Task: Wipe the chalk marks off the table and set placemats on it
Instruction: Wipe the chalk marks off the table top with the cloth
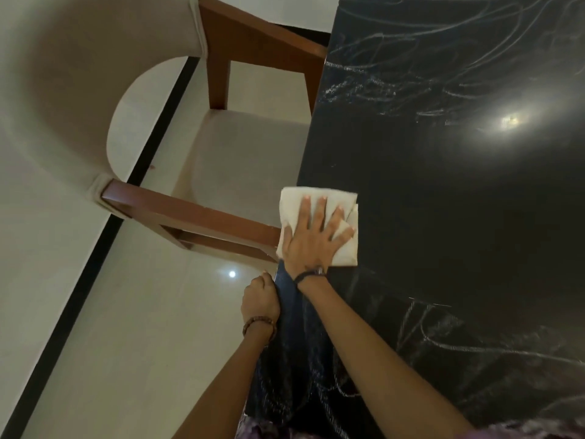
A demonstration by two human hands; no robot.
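Note:
A glossy black table fills the right side of the view. White chalk scribbles cover its far part, and more chalk marks lie near me. The band between them is dark and free of marks. A folded white cloth lies at the table's left edge. My right hand presses flat on the cloth with straight, spread fingers. My left hand grips the table's left edge just below the cloth, fingers curled round it. No placemats are in view.
A wooden armchair with a beige seat and curved back stands pushed against the table's left edge. The tiled floor with a black stripe lies to the left. A lamp's reflection glares on the tabletop.

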